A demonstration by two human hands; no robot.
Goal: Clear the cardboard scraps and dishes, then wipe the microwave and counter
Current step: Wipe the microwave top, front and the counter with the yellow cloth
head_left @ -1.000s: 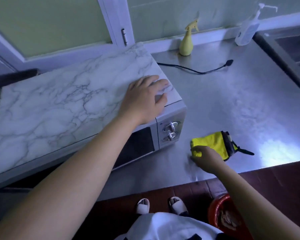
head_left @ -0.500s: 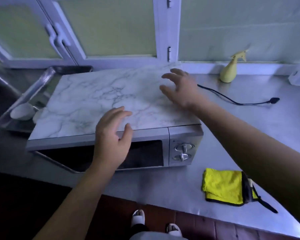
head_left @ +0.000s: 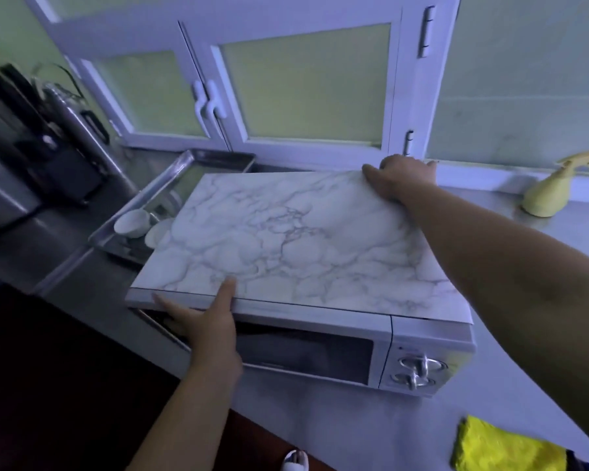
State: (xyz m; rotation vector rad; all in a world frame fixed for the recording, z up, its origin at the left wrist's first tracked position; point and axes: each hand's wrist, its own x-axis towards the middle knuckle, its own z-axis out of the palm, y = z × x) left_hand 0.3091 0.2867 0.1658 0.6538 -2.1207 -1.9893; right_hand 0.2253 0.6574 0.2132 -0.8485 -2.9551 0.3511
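Head view: my left hand (head_left: 204, 322) pinches the front edge of the marbled sheet (head_left: 303, 239) atop the microwave (head_left: 430, 341); my right hand (head_left: 400, 180) grips its rear-right corner. A yellow cloth (head_left: 500, 448) lies front-right of the microwave.

Both forearms were bare, as were the left hand (head_left: 201, 321) and the right hand (head_left: 398, 180). At the bottom edge of the view one foot showed in a white, open-toed slipper (head_left: 296, 461).

Open counter (head_left: 371, 433) lies right of the microwave (head_left: 429, 338); a tray (head_left: 139, 195) crowds its left side.
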